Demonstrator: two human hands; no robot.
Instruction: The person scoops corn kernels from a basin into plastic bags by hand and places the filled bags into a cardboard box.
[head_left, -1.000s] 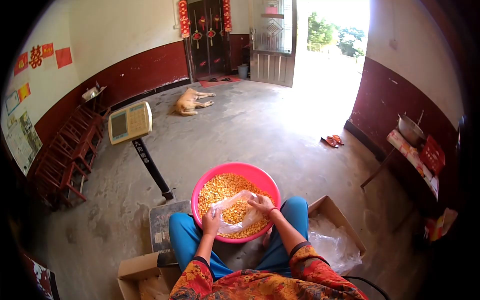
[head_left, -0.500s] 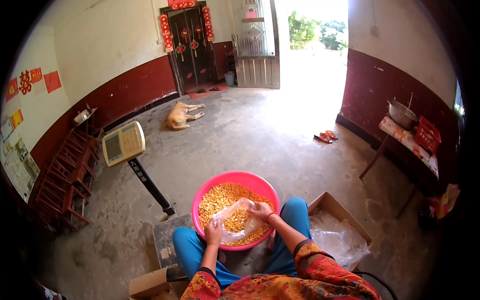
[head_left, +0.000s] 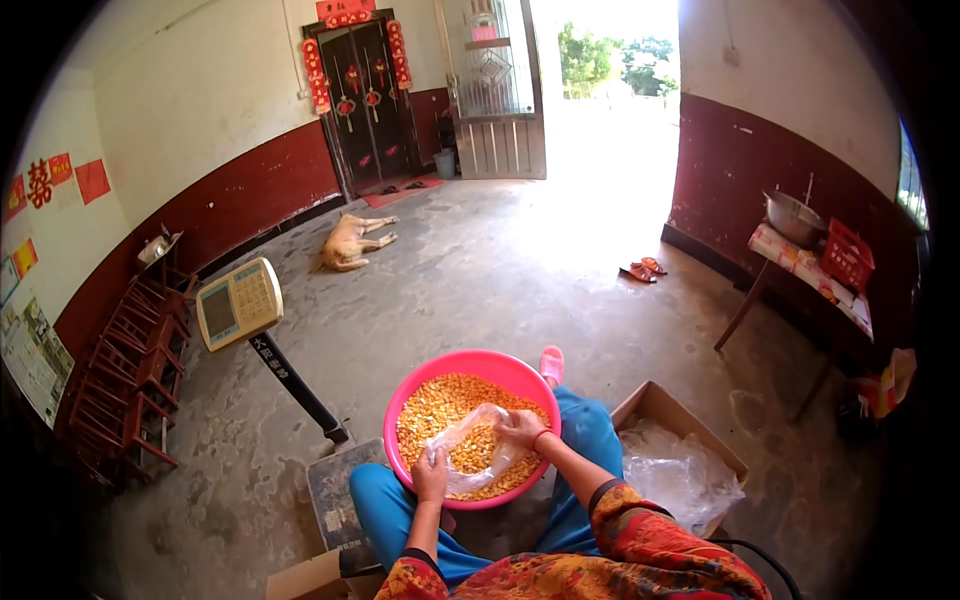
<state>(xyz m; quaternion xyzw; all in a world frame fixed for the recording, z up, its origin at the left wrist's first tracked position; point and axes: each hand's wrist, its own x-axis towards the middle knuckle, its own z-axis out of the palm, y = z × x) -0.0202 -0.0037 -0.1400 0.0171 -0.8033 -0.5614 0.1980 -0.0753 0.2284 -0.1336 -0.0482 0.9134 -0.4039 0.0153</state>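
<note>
A pink basin (head_left: pixel 528 372) full of yellow corn kernels (head_left: pixel 436 403) stands between my knees. Over the kernels, a clear plastic bag (head_left: pixel 463 478) is held with its mouth spread wide. My left hand (head_left: pixel 431 474) is closed on the bag's left edge. At the upper right edge of the bag, my right hand (head_left: pixel 522 428) grips the plastic, with a red band on its wrist. Kernels show through and inside the bag's opening; whether any lie in the bag I cannot tell.
A scale with a display (head_left: pixel 240 303) on a black post stands at the left. An open cardboard box (head_left: pixel 722 455) of clear bags is at my right, another box (head_left: pixel 305 577) at lower left. A dog (head_left: pixel 350 243) lies farther off; a table (head_left: pixel 795 277) stands right.
The view has tilted up and turned slightly right. My right leg has stretched forward, and a pink shoe now shows beyond the basin. Both hands still hold the bag.
</note>
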